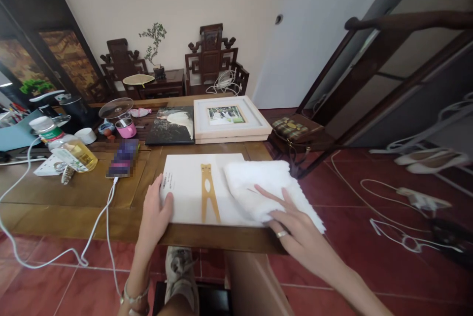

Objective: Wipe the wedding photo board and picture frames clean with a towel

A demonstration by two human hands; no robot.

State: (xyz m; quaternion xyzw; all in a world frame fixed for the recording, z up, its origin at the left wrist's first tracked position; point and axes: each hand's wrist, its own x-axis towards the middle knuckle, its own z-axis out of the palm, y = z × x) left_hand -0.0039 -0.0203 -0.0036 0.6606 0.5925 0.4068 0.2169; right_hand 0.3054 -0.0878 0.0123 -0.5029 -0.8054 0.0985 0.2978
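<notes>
A flat white panel point(185, 183) lies near the table's front edge, with a small printed label on its left side. Attached to or resting on it is a gold A-shaped piece point(210, 207) with an oval opening and two legs. My left hand point(157, 207) grips the panel's left edge, thumb over the top face. My right hand point(291, 225) is on a fluffy white cloth point(258, 173), its fingers pressed into the folds and a ring on one finger. The cloth covers the panel's right part and hangs past its right edge.
Behind the panel lie a white picture frame point(254, 116) and a dark photo panel point(162, 124). To the left are a phone point(123, 158) on a white cable, a bottle point(79, 151) and a pink mug point(125, 128). A wooden chair point(325, 124) with a bag stands right.
</notes>
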